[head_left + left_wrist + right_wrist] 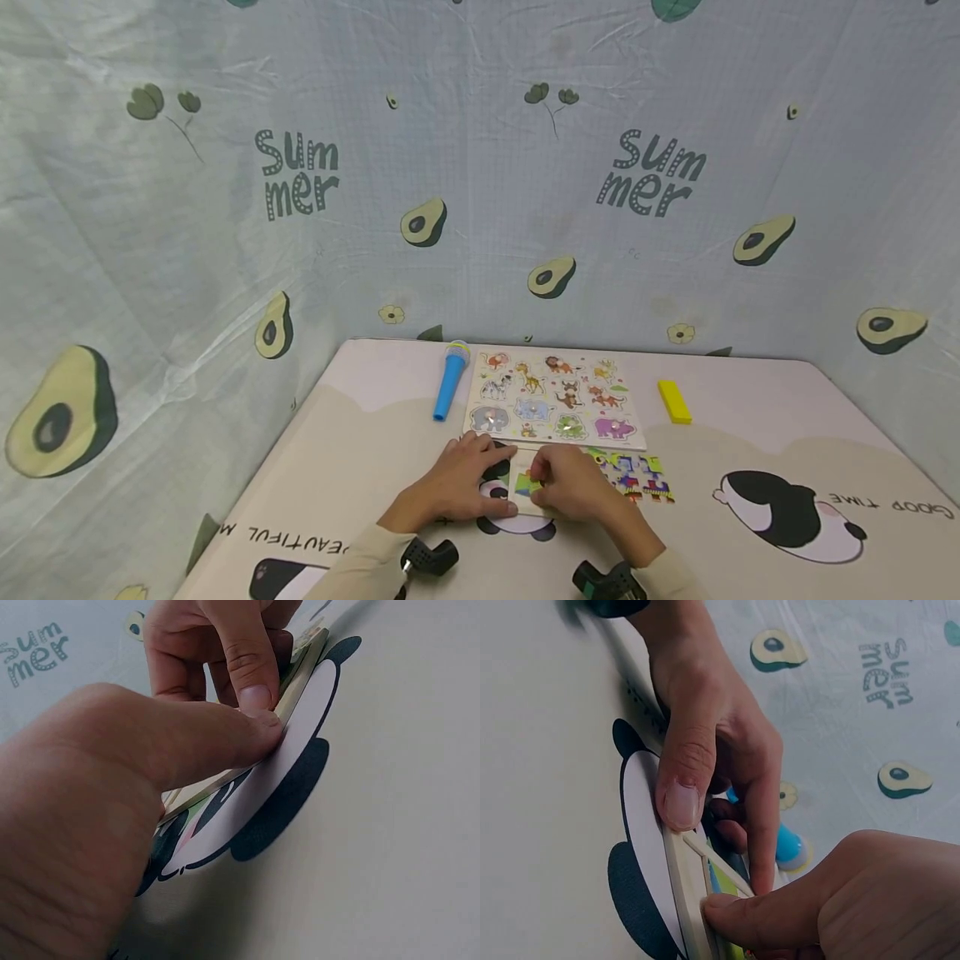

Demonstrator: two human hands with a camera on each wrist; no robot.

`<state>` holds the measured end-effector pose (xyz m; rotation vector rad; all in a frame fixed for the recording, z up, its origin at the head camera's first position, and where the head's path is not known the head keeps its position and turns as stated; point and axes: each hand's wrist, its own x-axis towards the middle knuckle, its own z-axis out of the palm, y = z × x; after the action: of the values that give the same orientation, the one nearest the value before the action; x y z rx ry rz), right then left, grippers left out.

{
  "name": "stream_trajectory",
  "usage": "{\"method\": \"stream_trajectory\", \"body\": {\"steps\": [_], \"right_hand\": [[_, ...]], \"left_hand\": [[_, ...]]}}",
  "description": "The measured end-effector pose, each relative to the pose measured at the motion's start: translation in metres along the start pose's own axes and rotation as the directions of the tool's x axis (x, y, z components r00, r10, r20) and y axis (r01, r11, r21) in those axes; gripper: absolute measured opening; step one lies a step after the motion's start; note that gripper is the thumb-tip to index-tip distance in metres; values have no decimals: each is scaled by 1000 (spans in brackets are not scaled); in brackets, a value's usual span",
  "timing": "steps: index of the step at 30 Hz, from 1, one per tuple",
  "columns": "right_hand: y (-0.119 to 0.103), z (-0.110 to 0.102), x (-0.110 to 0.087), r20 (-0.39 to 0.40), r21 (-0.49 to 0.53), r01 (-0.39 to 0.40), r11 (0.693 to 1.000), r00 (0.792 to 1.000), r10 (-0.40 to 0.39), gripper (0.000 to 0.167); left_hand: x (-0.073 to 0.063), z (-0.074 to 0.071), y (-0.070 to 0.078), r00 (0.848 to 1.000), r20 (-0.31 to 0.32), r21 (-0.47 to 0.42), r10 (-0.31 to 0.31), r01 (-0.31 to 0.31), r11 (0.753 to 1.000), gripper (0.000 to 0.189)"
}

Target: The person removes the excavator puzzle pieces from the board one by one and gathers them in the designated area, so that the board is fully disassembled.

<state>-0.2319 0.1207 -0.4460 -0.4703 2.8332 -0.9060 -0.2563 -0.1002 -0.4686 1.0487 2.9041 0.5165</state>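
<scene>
A small pale wooden puzzle tray (525, 508) lies at the table's front, over a printed panda face. My left hand (468, 479) grips its left side, thumb at the near corner and fingers toward the far one. My right hand (573, 482) is over the tray and pinches a thin wooden puzzle piece (721, 864) between thumb and fingers. That piece sits tilted against the tray's rim; green and blue (527, 483) show beside the fingertips. Much of the tray is hidden under the right hand. Several colourful jigsaw pieces (645, 477) lie right of it.
Behind the tray lies an animal puzzle board (551, 396) with several animals on it. A blue toy microphone (450, 382) is at its left, and a yellow block (675, 402) at its right. A printed curtain (480, 167) hangs along the table's back edge.
</scene>
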Motion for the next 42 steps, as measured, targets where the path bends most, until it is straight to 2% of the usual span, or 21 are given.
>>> {"method": "stream_trajectory", "body": {"steps": [6, 11, 30, 38, 42], "right_hand": [[-1, 0, 0, -3, -32, 36, 999, 999, -36, 29], [-1, -1, 0, 6, -42, 55, 998, 998, -55, 26], [-3, 1, 1, 18, -12, 34, 999, 999, -34, 39], [1, 6, 5, 25, 110, 91, 990, 995, -94, 19], [9, 9, 7, -21, 250, 120, 961, 993, -119, 9]], "left_hand": [[0, 0, 0, 1000, 7, -5, -9, 9, 1000, 83], [0, -1, 1, 1000, 12, -8, -16, 16, 1000, 83], [0, -1, 1, 1000, 15, 10, -18, 18, 1000, 84], [0, 0, 0, 1000, 16, 4, -21, 21, 1000, 84], [0, 0, 0, 1000, 14, -1, -22, 22, 1000, 84]]}}
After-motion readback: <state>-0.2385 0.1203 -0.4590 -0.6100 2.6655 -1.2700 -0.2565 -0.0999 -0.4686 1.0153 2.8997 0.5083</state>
